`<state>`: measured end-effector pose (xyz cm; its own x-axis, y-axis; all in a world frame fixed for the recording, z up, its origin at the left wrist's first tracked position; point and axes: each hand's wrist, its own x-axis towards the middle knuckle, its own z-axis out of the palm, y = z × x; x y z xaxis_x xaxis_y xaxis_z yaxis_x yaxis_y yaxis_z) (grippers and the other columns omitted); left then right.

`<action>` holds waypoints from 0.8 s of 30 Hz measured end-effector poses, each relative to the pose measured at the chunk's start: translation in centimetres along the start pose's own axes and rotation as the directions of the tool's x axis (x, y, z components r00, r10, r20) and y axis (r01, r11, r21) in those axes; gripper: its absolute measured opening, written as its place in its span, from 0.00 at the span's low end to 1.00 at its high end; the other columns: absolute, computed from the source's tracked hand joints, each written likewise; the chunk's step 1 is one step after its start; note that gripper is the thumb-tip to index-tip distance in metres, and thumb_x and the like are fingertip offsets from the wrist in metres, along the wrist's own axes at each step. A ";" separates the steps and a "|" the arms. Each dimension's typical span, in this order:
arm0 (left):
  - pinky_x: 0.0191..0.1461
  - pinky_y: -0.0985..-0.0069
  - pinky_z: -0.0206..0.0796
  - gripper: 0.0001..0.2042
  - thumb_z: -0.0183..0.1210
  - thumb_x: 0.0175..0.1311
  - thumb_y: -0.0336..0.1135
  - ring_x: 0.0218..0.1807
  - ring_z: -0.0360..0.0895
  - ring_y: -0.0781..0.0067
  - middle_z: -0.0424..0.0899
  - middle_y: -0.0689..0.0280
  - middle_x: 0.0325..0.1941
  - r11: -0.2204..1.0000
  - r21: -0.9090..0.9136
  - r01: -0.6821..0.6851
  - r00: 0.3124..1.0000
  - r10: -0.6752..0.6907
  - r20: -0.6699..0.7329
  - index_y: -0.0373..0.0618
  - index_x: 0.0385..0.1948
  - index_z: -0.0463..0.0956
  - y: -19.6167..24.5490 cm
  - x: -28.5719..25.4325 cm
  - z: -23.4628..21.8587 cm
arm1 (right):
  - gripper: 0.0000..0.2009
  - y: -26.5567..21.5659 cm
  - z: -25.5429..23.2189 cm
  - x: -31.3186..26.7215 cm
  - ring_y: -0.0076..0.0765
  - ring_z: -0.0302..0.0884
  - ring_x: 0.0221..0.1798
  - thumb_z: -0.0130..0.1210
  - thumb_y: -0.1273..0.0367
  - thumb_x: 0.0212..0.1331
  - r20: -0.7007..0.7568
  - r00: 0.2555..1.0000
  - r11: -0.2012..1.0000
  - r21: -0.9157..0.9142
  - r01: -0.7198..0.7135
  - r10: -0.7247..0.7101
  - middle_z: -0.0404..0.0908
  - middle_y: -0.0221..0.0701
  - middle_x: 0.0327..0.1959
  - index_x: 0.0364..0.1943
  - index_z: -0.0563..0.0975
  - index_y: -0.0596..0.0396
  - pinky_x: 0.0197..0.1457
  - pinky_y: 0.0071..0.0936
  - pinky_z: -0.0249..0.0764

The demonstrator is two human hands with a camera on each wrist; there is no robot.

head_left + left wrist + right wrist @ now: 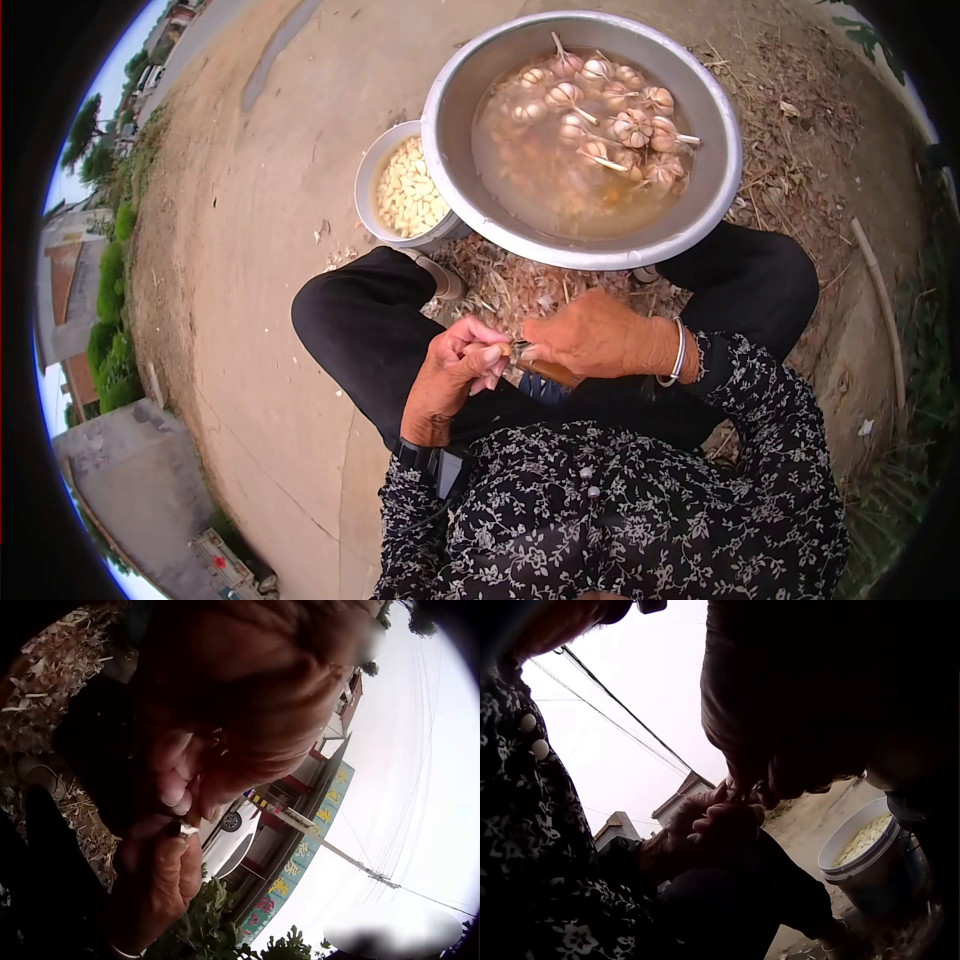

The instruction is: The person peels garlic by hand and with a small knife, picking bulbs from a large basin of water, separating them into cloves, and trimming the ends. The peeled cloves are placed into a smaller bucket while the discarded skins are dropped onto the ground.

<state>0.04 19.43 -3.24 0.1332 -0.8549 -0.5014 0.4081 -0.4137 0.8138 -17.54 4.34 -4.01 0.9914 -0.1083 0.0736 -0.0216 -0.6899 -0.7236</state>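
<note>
Fingers: of the left hand (pixel 452 372), curled, thumb and fingertips gripping a small pale piece (pixel 187 829); of the right hand (pixel 605 340), also curled, the fingertips meeting the left ones and pinching the same piece.
Pale piece: held between both hands, on the wearer's side of the basin (pixel 731 150); too small and shaded to identify with certainty.
Basin: large, round, metal; landmark for all places given.
Water (pixel 540 215): cloudy, brownish, inside the basin.
Garlic bulbs (pixel 632 127): whole, several with stems, clustered in the part of the basin farther from the wearer.
Bucket (pixel 442 236): pale-rimmed, just beside the basin on the wearer's left; whether the two touch cannot be told.
Peeled cloves (pixel 410 195): pale, numerous, within the bucket left of the basin.
Husks (pixel 500 285): dry, scattered on the ground between the basin and the wearer, with more to the right of the basin.
Legs (pixel 345 305): dark-trousered, bent, knees spread on the wearer's side of the basin.
Bracelet (pixel 680 352): silvery, around the right wrist, nearer the wearer than the basin.
Stick (pixel 880 300): long, thin, lying on the ground well apart from the basin, toward the wearer's right.
</note>
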 end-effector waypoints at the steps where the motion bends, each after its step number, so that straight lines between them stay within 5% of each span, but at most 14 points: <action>1: 0.18 0.90 0.55 0.10 0.60 0.61 0.36 0.21 0.71 0.84 0.77 0.66 0.25 0.998 -0.061 0.023 0.996 -0.017 0.092 0.40 0.36 0.73 -0.2 0.1 -0.4 | 0.10 0.1 0.0 -0.1 0.50 0.77 0.23 0.50 0.63 0.58 -0.001 0.999 0.997 0.071 0.041 -0.041 0.74 0.40 0.17 0.30 0.70 0.56 0.28 0.44 0.71; 3: 0.18 0.90 0.55 0.10 0.60 0.61 0.36 0.21 0.71 0.84 0.77 0.66 0.26 0.992 -0.117 0.041 0.983 -0.019 0.183 0.40 0.37 0.73 -0.6 0.4 -0.6 | 0.10 0.4 0.1 -0.1 0.51 0.77 0.24 0.50 0.63 0.59 0.009 1.000 0.991 0.133 0.022 -0.024 0.74 0.40 0.17 0.30 0.70 0.56 0.28 0.44 0.71; 5: 0.17 0.89 0.54 0.10 0.59 0.62 0.36 0.21 0.71 0.83 0.77 0.66 0.27 0.990 -0.141 0.026 0.999 -0.021 0.036 0.40 0.38 0.73 -1.4 1.0 0.1 | 0.11 0.8 0.3 0.2 0.51 0.76 0.24 0.50 0.62 0.59 0.009 1.000 0.982 0.188 0.007 -0.009 0.73 0.41 0.17 0.30 0.71 0.56 0.29 0.44 0.71; 7: 0.20 0.87 0.55 0.13 0.59 0.62 0.39 0.22 0.70 0.81 0.74 0.68 0.25 1.000 0.030 0.006 0.999 -0.005 -0.036 0.39 0.40 0.74 -2.3 1.5 -0.5 | 0.11 1.3 0.6 0.1 0.52 0.76 0.25 0.49 0.61 0.60 0.023 0.999 0.975 0.216 -0.048 0.044 0.74 0.41 0.18 0.30 0.71 0.56 0.30 0.45 0.71; 9: 0.27 0.86 0.59 0.14 0.58 0.63 0.39 0.27 0.69 0.83 0.71 0.71 0.27 0.785 0.539 -0.305 0.922 0.386 -0.040 0.39 0.44 0.75 -2.7 1.9 -0.2 | 0.12 1.3 0.8 0.2 0.52 0.76 0.26 0.48 0.61 0.61 0.019 0.995 0.975 0.201 -0.099 0.097 0.74 0.41 0.19 0.31 0.72 0.56 0.31 0.46 0.71; 10: 0.33 0.83 0.60 0.12 0.56 0.65 0.37 0.27 0.66 0.80 0.68 0.71 0.24 0.678 0.656 -0.331 0.892 0.453 -0.019 0.41 0.44 0.77 -2.5 1.7 0.1 | 0.12 1.2 1.0 0.4 0.52 0.76 0.26 0.48 0.61 0.61 0.012 0.989 0.971 0.191 -0.146 0.147 0.74 0.41 0.19 0.31 0.72 0.56 0.32 0.46 0.71; 12: 0.33 0.83 0.60 0.12 0.54 0.65 0.37 0.27 0.66 0.80 0.68 0.71 0.24 0.713 0.636 -0.296 0.910 0.413 -0.040 0.41 0.43 0.77 -2.1 1.4 0.9 | 0.12 1.2 1.4 0.5 0.53 0.77 0.27 0.48 0.61 0.62 -0.036 0.992 0.975 0.191 -0.110 0.119 0.74 0.41 0.19 0.31 0.72 0.56 0.32 0.46 0.71; 15: 0.30 0.85 0.60 0.12 0.53 0.66 0.38 0.26 0.68 0.79 0.71 0.71 0.25 0.849 0.497 -0.178 0.956 0.269 -0.117 0.39 0.42 0.76 -2.3 1.3 1.6 | 0.13 1.3 1.9 0.5 0.53 0.77 0.28 0.48 0.60 0.62 -0.075 0.990 0.965 0.245 -0.097 0.119 0.75 0.42 0.20 0.31 0.73 0.57 0.33 0.46 0.71; 16: 0.26 0.85 0.60 0.13 0.52 0.67 0.40 0.25 0.68 0.81 0.72 0.70 0.25 0.985 0.139 -0.099 0.984 0.118 -0.135 0.39 0.42 0.74 -2.3 1.4 1.5 | 0.13 1.3 2.0 0.5 0.53 0.76 0.28 0.48 0.60 0.62 -0.070 0.987 0.948 0.295 -0.120 0.146 0.75 0.43 0.21 0.30 0.73 0.57 0.33 0.45 0.71; 17: 0.22 0.86 0.59 0.14 0.51 0.67 0.41 0.24 0.69 0.82 0.73 0.68 0.24 0.971 -0.238 0.010 0.995 -0.033 -0.095 0.38 0.42 0.73 -2.3 1.5 1.6 | 0.13 1.3 2.0 0.4 0.53 0.76 0.28 0.48 0.60 0.62 -0.072 0.986 0.948 0.294 -0.120 0.147 0.75 0.43 0.21 0.30 0.73 0.57 0.33 0.45 0.71; 24: 0.20 0.87 0.58 0.15 0.49 0.68 0.43 0.23 0.70 0.76 0.75 0.62 0.28 0.813 -0.577 -0.079 0.985 -0.026 -0.172 0.39 0.45 0.69 -3.6 2.8 0.5 | 0.15 1.6 1.3 -0.2 0.54 0.75 0.29 0.49 0.59 0.61 0.006 0.958 0.898 0.347 -0.271 0.286 0.75 0.45 0.22 0.28 0.72 0.58 0.34 0.45 0.69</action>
<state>-1.54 18.38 -7.46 0.2756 -0.7773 -0.5655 0.8426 -0.0877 0.5313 -17.66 4.15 -6.05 0.9445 -0.2966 -0.1411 -0.2428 -0.3414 -0.9080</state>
